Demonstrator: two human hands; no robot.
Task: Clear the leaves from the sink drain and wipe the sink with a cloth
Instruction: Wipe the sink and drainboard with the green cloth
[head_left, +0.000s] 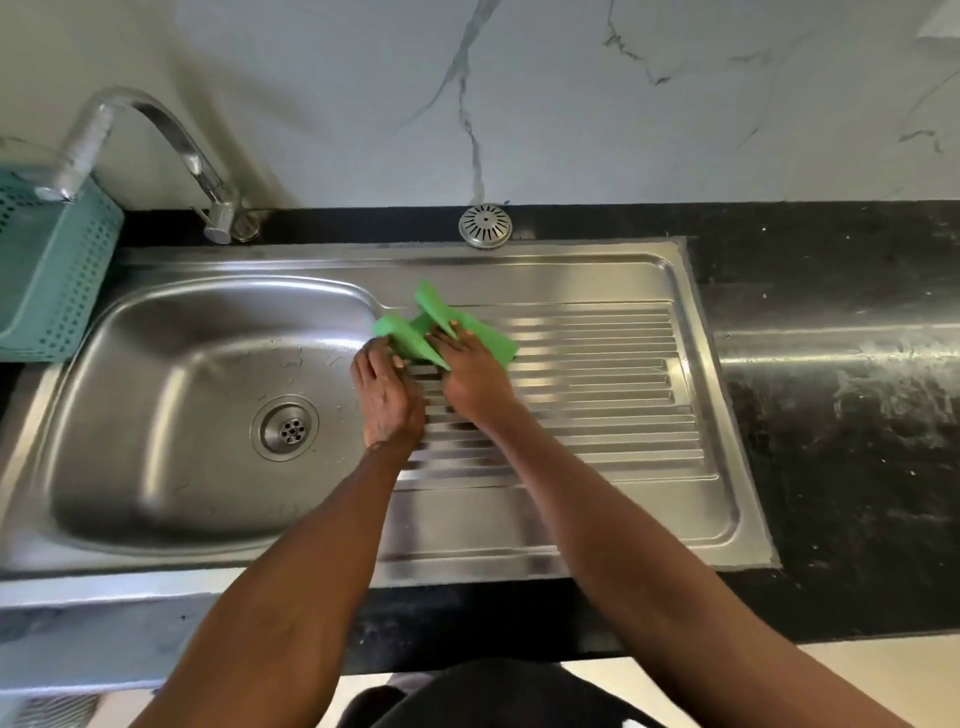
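Note:
A green cloth (441, 325) lies bunched on the ridged drainboard (597, 395) of the steel sink, just right of the basin (171, 395). My left hand (387, 395) grips the cloth's left part and my right hand (472, 379) grips its right part, fingers pressing into the folds. One corner of the cloth stands up behind my hands. The round drain (285, 427) in the basin floor shows bare metal holes, with no leaves visible on it.
A curved chrome tap (156, 135) stands at the back left, its spout over a teal perforated basket (49, 270) left of the basin. A round metal strainer cap (485, 225) sits on the black counter (841, 415) behind the drainboard. A marble wall rises at the back.

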